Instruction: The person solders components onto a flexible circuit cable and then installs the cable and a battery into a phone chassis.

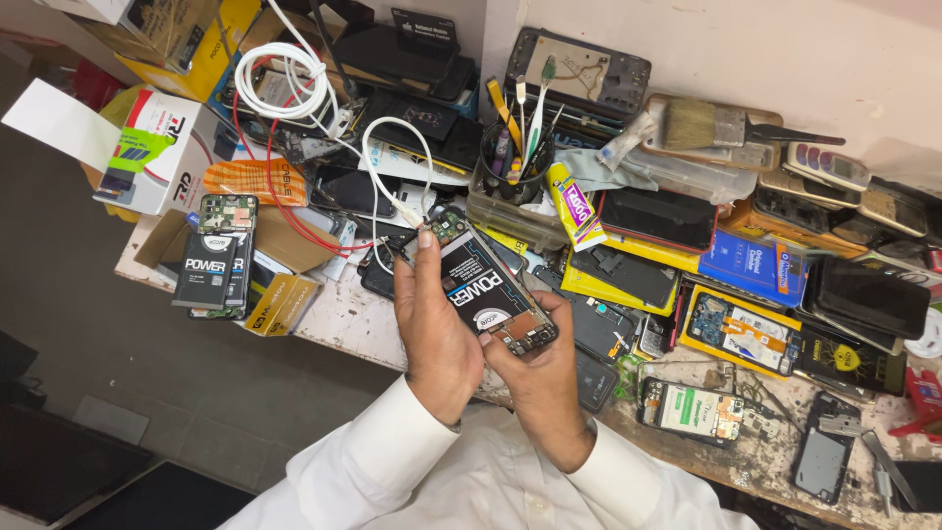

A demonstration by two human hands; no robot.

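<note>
while both hands close around it, the opened phone (488, 291) sits tilted above the near edge of the workbench (353, 319), its back cover off so the black battery and the circuit boards at each end are bare. the left hand (437, 329) wraps the phone's left long side, thumb laid up along the edge toward the top board. the right hand (540, 378) grips the phone's lower end, fingers curled under it and thumb pressing near the bottom board. both hands are clenched on the phone, neither is loose.

a white cable (392, 167) loops down from behind the phone and ends right at its top corner; whether it is plugged in i cannot tell. just beyond the phone stands a black pot of tools (510, 162), with a yellow glue tube (574, 206) beside it. to the phone's left lies a second opened handset with a loose battery (211, 260) on it; to its right, a heap of dark screens and another stripped phone (692, 410).

my judgement of the risks: a thumb pressing on the bare board or battery could bend a connector or dent the cell. the phone hangs over the bench edge, so a slip would drop it to the floor. a tug on the cable could drag clutter down.
</note>
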